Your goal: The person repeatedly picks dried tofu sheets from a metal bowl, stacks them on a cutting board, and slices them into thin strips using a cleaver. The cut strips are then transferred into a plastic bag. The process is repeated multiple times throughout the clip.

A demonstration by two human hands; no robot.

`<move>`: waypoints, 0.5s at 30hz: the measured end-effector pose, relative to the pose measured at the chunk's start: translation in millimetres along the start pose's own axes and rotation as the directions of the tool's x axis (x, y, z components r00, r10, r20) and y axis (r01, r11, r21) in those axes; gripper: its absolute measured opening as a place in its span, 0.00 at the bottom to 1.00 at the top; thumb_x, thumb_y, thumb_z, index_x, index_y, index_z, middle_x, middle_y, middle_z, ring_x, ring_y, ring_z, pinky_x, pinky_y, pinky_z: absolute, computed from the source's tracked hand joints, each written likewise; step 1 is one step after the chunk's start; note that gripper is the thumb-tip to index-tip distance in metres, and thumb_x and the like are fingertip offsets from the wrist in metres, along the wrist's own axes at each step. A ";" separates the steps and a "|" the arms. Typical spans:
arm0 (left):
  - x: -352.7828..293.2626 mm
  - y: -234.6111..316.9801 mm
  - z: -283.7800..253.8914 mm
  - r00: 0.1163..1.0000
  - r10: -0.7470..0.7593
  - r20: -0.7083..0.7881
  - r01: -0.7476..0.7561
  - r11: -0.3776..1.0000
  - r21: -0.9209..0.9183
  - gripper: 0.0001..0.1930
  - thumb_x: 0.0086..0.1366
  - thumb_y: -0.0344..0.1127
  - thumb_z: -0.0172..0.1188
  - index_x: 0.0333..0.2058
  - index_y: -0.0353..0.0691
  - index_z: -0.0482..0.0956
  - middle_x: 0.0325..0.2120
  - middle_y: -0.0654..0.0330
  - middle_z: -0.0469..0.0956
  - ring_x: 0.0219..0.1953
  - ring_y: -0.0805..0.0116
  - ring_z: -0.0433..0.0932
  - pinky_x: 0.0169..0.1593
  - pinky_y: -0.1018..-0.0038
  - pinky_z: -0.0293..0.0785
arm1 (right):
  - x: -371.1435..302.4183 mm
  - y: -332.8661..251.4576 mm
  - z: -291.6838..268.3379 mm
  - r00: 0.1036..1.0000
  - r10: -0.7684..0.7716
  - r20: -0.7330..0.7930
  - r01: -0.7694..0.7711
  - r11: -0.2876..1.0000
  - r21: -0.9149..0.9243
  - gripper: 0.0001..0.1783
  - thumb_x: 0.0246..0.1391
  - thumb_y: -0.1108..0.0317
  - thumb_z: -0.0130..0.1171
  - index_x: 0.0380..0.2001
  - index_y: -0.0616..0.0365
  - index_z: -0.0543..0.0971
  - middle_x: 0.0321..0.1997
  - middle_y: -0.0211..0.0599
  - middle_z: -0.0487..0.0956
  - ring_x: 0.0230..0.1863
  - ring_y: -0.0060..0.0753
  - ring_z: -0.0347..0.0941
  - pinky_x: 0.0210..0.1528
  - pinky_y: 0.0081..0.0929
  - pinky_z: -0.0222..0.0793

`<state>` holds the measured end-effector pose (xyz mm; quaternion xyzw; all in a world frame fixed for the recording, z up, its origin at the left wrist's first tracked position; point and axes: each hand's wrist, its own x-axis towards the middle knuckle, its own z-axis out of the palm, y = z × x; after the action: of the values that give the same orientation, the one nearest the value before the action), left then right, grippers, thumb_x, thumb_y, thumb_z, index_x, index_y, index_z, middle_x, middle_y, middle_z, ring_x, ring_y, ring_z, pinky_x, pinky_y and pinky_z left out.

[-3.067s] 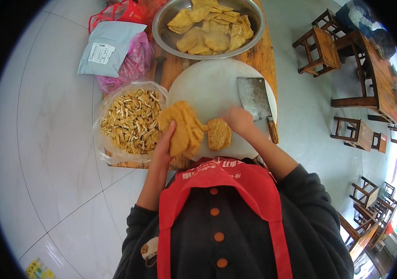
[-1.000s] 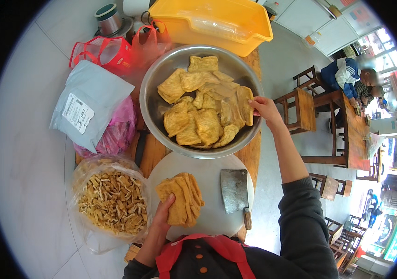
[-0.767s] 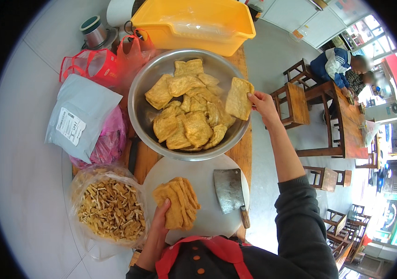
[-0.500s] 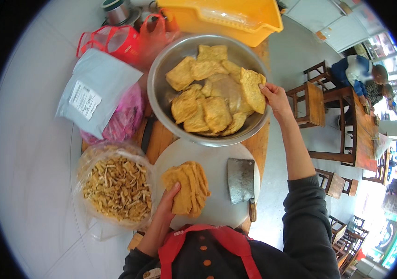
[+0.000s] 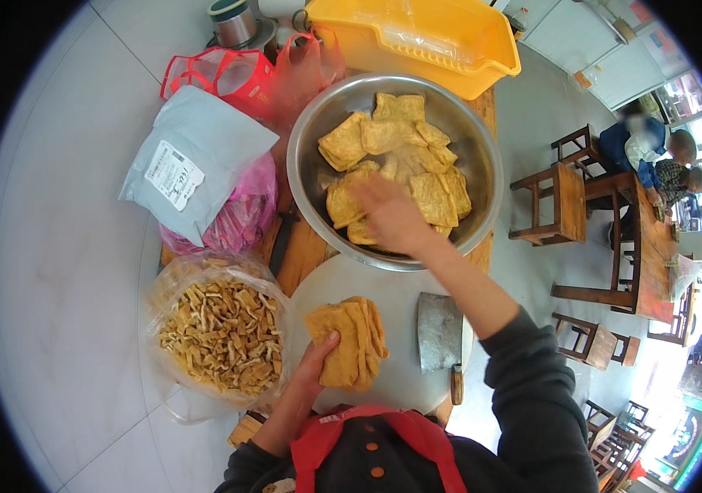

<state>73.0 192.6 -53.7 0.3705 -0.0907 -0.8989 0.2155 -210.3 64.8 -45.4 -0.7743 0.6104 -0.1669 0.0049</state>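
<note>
My left hand (image 5: 315, 361) grips a stack of golden fried tofu slabs (image 5: 348, 341) from its left side, thumb on top, above the round pale chopping board (image 5: 400, 396). Over the large steel bowl (image 5: 494, 177) reaches my right hand (image 5: 392, 215), its fingers smeared by motion at the bowl's left-hand pieces. Whether it holds anything cannot be made out. Several puffy pieces of fried tofu (image 5: 433, 200) lie in the bowl. A cleaver (image 5: 439, 331) with a wooden handle rests on the board's right side, touched by neither hand.
Left of the board sits a clear plastic bag of cut brown strips (image 5: 223, 337). A grey parcel (image 5: 195, 156) lies on a pink bag (image 5: 244, 209), near a dark-handled knife (image 5: 283, 238). Behind the bowl stands a yellow crate (image 5: 449, 57). People sit at a wooden table (image 5: 651, 246) far right.
My right hand has left the tofu slab at the bowl's right rim and swung left across the bowl. The left hand keeps its stack. The whole view has shifted slightly.
</note>
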 end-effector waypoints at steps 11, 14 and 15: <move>-10.8 -1.5 -16.6 0.995 0.060 -0.075 -0.048 0.987 0.152 0.30 0.69 0.47 0.53 0.63 0.35 0.60 0.57 0.52 0.70 0.58 0.57 0.71 0.59 0.62 0.70 | 11.4 66.3 -70.3 0.659 0.741 0.131 -0.464 0.264 0.846 0.12 0.60 0.66 0.56 0.45 0.57 0.79 0.41 0.33 0.82 0.38 0.35 0.80 0.39 0.31 0.78; -7.9 -1.3 -17.4 0.997 0.067 -0.041 -0.060 0.987 0.151 0.29 0.71 0.49 0.50 0.63 0.35 0.61 0.57 0.53 0.71 0.58 0.55 0.71 0.61 0.61 0.68 | -60.0 111.7 -133.2 0.529 0.833 0.160 -0.178 -0.076 0.981 0.14 0.63 0.66 0.55 0.49 0.61 0.77 0.46 0.35 0.81 0.43 0.28 0.79 0.42 0.28 0.79; -9.4 1.2 -15.1 0.998 0.048 -0.040 -0.040 0.985 0.166 0.30 0.71 0.51 0.49 0.63 0.37 0.61 0.58 0.54 0.70 0.58 0.55 0.70 0.61 0.61 0.67 | -89.5 124.5 -148.5 0.508 0.852 0.127 -0.078 -0.102 0.992 0.15 0.63 0.67 0.55 0.50 0.61 0.76 0.46 0.36 0.81 0.45 0.31 0.79 0.45 0.29 0.80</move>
<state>90.0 195.8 -58.1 0.4047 -0.1682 -0.8749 0.2059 -384.8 146.9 45.9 -0.1690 0.5618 -0.7204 0.3699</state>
